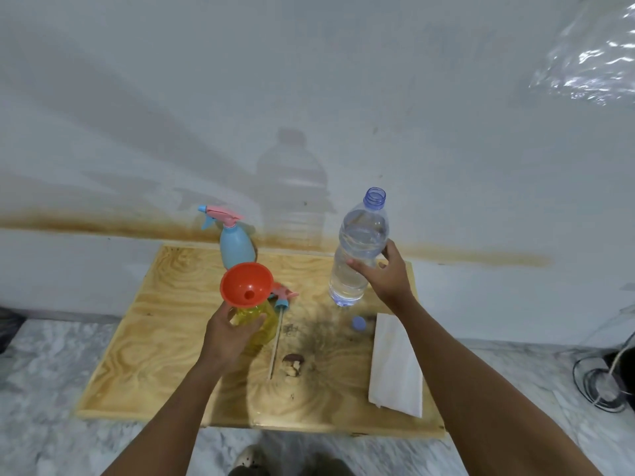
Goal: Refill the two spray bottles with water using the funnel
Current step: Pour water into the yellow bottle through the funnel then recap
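An orange funnel [245, 285] sits in the neck of a yellow spray bottle [258, 324], and my left hand [231, 333] grips that bottle's upper body. Its pink and blue spray head [282, 297] lies beside it on the board, tube pointing toward me. My right hand [385, 273] holds an uncapped clear water bottle [359, 249] upright, lifted above the board, to the right of the funnel. Its blue cap [358, 323] lies on the board below. A blue spray bottle [233, 242] with its pink trigger head on stands at the back.
Everything rests on a plywood board [144, 338] lying on a marble floor against a white wall. A folded white paper towel [395, 365] lies on the board's right side. A dark knot [293, 364] marks the board's middle. Cables [604, 386] are coiled at far right.
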`<state>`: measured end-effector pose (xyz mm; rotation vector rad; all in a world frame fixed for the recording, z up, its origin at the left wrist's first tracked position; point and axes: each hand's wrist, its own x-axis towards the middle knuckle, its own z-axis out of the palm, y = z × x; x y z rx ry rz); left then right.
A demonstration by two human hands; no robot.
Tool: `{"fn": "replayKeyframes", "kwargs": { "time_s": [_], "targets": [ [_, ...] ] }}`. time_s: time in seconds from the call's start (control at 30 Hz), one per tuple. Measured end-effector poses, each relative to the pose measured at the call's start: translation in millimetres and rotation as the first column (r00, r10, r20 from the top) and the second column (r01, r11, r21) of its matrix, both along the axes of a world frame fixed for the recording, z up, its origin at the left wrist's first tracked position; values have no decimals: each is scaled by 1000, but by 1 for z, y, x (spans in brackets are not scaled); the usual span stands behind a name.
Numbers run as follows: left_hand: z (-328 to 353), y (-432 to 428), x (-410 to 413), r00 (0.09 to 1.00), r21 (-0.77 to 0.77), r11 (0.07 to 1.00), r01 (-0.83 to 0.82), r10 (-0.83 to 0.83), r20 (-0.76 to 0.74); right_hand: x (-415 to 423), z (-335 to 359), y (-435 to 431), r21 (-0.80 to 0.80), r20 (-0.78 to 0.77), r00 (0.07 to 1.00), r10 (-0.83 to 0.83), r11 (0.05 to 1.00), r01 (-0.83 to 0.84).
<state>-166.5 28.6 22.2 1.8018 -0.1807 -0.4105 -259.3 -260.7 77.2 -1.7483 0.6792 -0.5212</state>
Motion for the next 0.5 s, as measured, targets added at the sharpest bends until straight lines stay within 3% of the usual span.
{"fn": "replayKeyframes", "kwargs": {
  "time_s": [0.27, 0.5],
  "targets": [
    [-9, 2, 1, 999, 37, 998, -44, 43, 17, 9, -10, -7, -13, 60, 997, 37, 999, -37],
    [-12, 3, 1, 999, -28, 998, -54, 54, -2, 16, -16, -12, -23, 99, 993, 71, 997, -69]
  ]
}}
